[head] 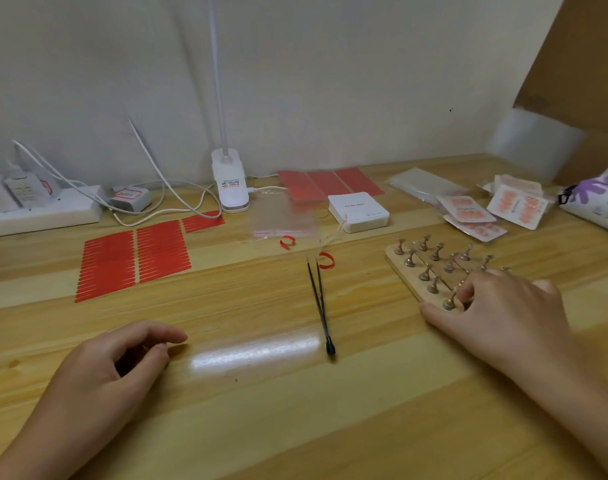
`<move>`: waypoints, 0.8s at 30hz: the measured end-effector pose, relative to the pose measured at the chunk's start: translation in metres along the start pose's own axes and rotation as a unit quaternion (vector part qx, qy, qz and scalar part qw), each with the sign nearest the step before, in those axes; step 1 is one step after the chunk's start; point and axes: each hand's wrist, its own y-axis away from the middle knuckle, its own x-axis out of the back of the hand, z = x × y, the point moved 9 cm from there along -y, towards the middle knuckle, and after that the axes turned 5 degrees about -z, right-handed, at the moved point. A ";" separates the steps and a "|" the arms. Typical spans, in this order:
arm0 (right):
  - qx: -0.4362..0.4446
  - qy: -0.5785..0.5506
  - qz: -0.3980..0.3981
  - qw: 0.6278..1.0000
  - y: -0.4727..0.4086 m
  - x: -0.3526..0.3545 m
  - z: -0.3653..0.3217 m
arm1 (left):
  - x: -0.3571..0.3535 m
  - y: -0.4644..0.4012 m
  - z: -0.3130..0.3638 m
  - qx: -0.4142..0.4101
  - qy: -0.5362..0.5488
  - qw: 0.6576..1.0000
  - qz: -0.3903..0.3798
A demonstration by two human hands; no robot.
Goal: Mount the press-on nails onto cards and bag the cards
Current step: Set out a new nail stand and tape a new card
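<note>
Right hand (503, 306) on stand board (404, 271), fingers curled at near peg (449, 301). Left hand (115, 362) loosely curled, holding nothing, on worktop (261, 410). Tweezers (319, 299) between.

Glossy wooden table (261, 410), metal tweezers (319, 299)

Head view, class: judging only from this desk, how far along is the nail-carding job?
Done: several bagged nail cards lie far right. In hand: the right hand touches the wooden stand board; the left hand holds nothing. Left: the tweezers, an empty clear bag and blank cards wait.
</note>
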 end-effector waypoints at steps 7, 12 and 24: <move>-0.044 0.050 -0.022 0.998 -0.015 0.002 0.031 | -0.003 -0.001 -0.011 0.008 -0.013 1.000 -0.023; -0.116 0.086 -0.082 0.986 -0.032 0.000 0.081 | -0.008 -0.004 -0.020 0.041 0.020 0.997 -0.068; -0.209 -0.018 -0.110 0.972 -0.055 -0.002 0.146 | -0.035 -0.022 0.005 -0.075 -0.089 0.988 -0.099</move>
